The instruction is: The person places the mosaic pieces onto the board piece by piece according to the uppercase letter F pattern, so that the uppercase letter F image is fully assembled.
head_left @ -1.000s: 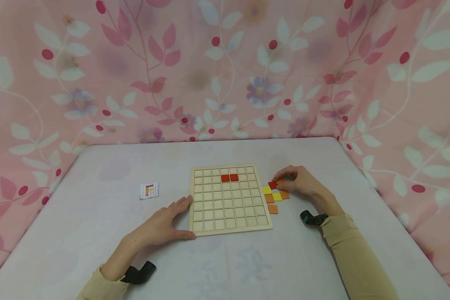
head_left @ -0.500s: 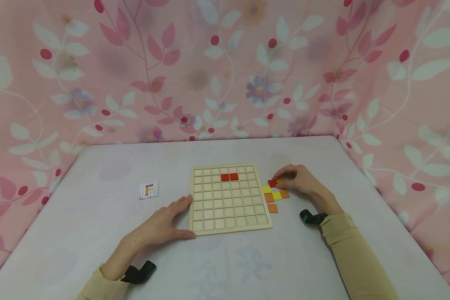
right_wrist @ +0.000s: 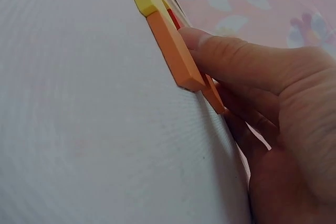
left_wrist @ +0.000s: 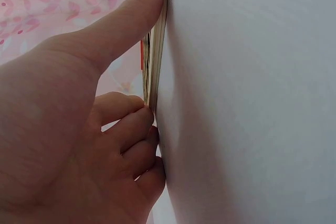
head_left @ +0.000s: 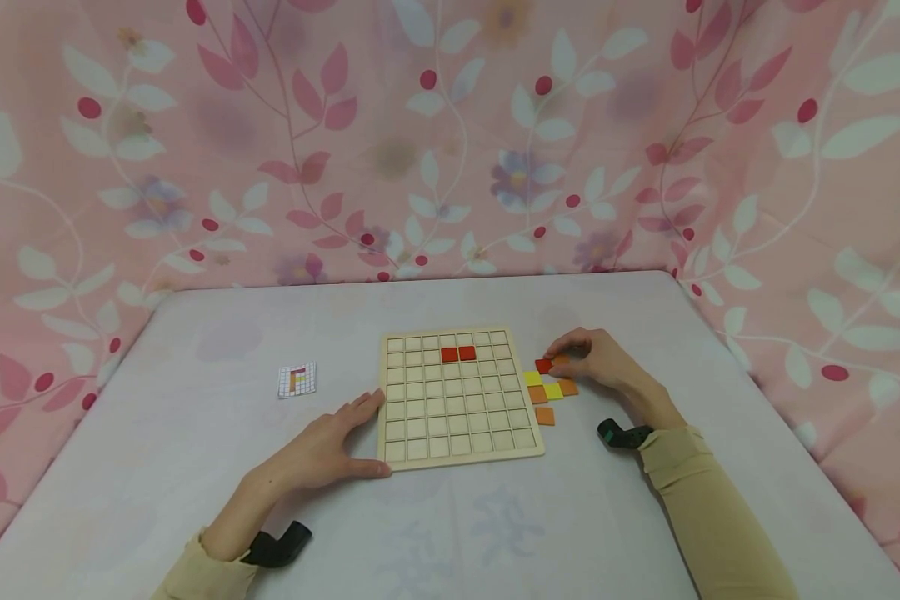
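A gridded card (head_left: 297, 381) is lying on the table (head_left: 195, 450); the left hand (head_left: 317, 446), thumb spread wide from the fingers, is touching the left edge of the wooden board (head_left: 438, 406). Two red tiles (head_left: 449, 355) are sitting in its grid, yellow tiles (head_left: 553, 392) and orange tiles (head_left: 545, 416) are lying along its right side, and the curled right hand (head_left: 598, 358) is pinching another red tile (head_left: 543, 367).

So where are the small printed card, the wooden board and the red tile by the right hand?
Printed card (head_left: 297, 380): head view, middle of its gridded face.
Wooden board (head_left: 457, 407): head view, a bare square near its middle.
Red tile (head_left: 542, 367): head view, its uncovered top.
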### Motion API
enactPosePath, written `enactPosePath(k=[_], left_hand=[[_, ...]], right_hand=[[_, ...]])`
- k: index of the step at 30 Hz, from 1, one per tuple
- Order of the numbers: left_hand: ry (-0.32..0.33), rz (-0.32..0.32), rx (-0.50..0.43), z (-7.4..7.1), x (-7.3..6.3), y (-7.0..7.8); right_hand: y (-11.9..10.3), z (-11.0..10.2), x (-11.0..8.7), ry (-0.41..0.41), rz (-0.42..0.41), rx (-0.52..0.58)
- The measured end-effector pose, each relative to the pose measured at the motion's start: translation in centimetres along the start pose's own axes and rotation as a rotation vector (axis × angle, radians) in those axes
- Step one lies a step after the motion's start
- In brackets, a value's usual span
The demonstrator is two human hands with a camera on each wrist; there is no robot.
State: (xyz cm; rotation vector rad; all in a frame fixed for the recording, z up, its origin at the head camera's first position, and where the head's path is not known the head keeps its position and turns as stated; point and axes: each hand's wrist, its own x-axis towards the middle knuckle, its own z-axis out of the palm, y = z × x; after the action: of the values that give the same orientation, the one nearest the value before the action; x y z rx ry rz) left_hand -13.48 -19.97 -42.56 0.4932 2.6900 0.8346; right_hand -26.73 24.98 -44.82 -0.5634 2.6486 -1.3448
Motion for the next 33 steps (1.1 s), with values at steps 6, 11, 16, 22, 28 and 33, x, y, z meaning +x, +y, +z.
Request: enactPosePath(k=[6, 11, 16, 22, 28, 33], left_hand=[[0.0, 0.001, 0.001, 0.0, -0.1, 0.0], [0.001, 0.002, -0.004, -0.1, 0.0, 0.0], [-0.001, 0.001, -0.008, 0.0, 0.0, 0.0], [0.0, -0.001, -0.002, 0.0, 0.0, 0.0], [-0.001, -0.001, -0.006, -0.1, 0.0, 0.1], [-0.01, -0.01, -0.018, -0.1, 0.0, 0.1]], right_hand=[[0.1, 0.0, 0.1, 0.02, 0.028, -0.028], [0.1, 0.1, 0.1, 0.02, 0.028, -0.006], [0.1, 0.0, 0.1, 0.021, 0.022, 0.054], [0.0, -0.1, 0.0, 0.028, 0.03, 0.093], [-0.4, -0.3, 0.1, 0.024, 0.052, 0.077], [-1.8, -0.1, 0.3, 0.01, 0.108, 0.037]])
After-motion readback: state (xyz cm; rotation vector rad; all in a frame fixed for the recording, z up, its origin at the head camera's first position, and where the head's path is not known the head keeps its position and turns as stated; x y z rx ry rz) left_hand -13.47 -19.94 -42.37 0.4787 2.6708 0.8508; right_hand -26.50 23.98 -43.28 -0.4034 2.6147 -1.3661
